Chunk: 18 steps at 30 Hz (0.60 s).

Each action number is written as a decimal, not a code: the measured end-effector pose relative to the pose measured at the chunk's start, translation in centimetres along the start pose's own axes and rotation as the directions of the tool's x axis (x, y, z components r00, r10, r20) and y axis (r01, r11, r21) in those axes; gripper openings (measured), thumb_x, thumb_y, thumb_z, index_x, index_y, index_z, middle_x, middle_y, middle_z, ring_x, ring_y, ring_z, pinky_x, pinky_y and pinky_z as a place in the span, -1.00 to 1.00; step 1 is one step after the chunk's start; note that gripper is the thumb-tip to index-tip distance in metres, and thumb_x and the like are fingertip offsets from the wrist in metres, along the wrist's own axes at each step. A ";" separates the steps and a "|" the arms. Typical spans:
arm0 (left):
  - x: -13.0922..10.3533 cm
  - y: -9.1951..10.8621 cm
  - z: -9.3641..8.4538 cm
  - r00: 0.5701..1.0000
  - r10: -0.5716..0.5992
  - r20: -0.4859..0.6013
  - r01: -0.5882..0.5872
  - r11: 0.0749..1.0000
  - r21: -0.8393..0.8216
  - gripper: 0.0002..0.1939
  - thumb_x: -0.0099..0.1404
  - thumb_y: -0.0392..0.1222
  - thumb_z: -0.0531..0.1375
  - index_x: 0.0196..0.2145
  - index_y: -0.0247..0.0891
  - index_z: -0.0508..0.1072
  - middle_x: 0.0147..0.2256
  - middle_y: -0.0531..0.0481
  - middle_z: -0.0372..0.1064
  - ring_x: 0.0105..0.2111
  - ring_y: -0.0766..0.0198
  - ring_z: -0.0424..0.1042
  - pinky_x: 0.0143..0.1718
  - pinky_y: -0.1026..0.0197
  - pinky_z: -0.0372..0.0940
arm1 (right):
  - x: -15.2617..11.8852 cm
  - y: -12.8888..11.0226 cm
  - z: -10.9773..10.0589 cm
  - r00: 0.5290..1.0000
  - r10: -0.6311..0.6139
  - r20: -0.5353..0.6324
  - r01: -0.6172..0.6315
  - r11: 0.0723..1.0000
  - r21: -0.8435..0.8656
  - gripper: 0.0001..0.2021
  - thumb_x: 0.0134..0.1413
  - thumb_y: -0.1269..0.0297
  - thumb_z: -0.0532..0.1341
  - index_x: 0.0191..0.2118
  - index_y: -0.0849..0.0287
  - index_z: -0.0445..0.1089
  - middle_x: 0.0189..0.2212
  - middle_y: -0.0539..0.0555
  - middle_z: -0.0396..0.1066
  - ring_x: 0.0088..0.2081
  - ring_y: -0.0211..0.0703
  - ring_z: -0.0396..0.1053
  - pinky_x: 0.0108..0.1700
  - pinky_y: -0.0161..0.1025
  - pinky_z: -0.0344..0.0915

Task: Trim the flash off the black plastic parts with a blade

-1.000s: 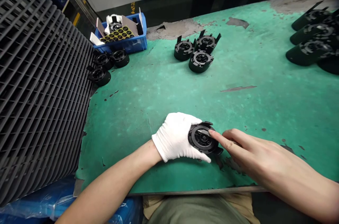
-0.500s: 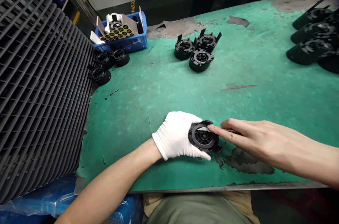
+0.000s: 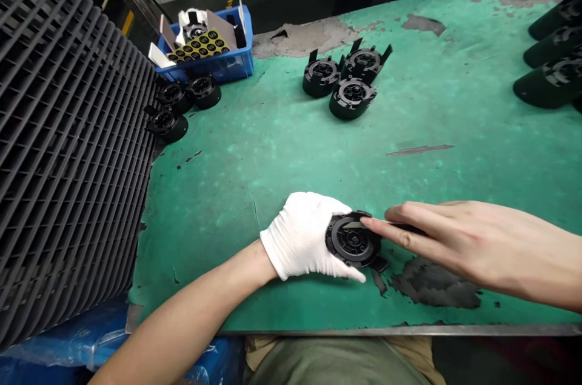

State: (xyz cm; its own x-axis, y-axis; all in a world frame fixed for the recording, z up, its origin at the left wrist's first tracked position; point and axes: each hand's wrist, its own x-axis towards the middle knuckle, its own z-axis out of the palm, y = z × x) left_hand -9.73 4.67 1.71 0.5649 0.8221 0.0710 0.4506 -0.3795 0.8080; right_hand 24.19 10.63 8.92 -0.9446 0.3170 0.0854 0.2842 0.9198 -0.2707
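Note:
In a white glove, my left hand [image 3: 304, 236] grips a round black plastic housing [image 3: 354, 242] by its left side, the thumb and fingers wrapped around its edge. The housing's ringed, ribbed face is turned up, and a dark tab sticks out at its lower right. From the right comes my bare right hand [image 3: 445, 236], closed on a knife with a thin metal blade [image 3: 352, 225] and a dark handle. My index finger lies along the blade, whose tip is over the upper part of the housing's face. The palm hides most of the handle.
Similar black housings [image 3: 353, 97] stand in a group at the back middle. More sit at the left by a blue bin [image 3: 227, 63] of parts and stickers, and taller black ones [image 3: 545, 82] at the far right. A grey grid rack [image 3: 73, 148] borders the green table [image 3: 273, 148].
The view has shifted slightly, so the background groups sit differently in frame. The knife's blade looks flatter against the housing's face. Both hands keep their hold.

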 end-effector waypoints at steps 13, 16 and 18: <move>-0.2 -0.4 0.3 0.998 0.032 -0.052 -0.032 0.999 0.011 0.13 0.22 0.79 0.64 0.31 -0.27 0.80 0.11 -0.37 0.90 0.17 -0.47 0.93 0.37 -0.34 0.74 | 1.1 2.6 -0.6 0.973 -0.124 0.194 0.120 0.992 0.034 -0.23 0.67 0.51 0.02 0.75 -0.08 0.51 -0.06 0.13 0.65 -0.26 -0.02 0.57 -0.30 -0.11 0.44; -0.3 -0.4 0.2 0.998 0.040 -0.053 -0.040 0.999 0.008 0.11 0.27 0.79 0.61 0.29 -0.29 0.80 0.10 -0.36 0.91 0.16 -0.45 0.93 0.34 -0.31 0.75 | 0.3 2.5 -0.4 0.982 -0.099 0.163 0.098 0.995 0.017 -0.20 0.70 0.53 0.00 0.80 -0.13 0.44 -0.04 0.11 0.67 -0.28 -0.05 0.57 -0.28 -0.13 0.45; -0.3 -0.3 0.2 0.999 0.038 -0.037 -0.038 0.999 -0.003 0.08 0.29 0.77 0.61 0.30 -0.27 0.79 0.12 -0.35 0.91 0.16 -0.41 0.94 0.33 -0.26 0.75 | -0.6 1.9 0.0 0.993 -0.042 0.113 0.041 0.999 0.013 -0.15 0.68 0.58 -0.01 0.85 -0.17 0.35 0.02 0.13 0.71 -0.23 -0.06 0.63 -0.22 -0.14 0.51</move>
State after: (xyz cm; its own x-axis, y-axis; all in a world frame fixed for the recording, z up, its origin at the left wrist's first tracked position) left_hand -9.91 4.49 1.32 0.5559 0.8222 0.1228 0.4271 -0.4092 0.8063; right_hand 25.27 12.23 8.37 -0.9683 0.2495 -0.0123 0.2429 0.9290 -0.2790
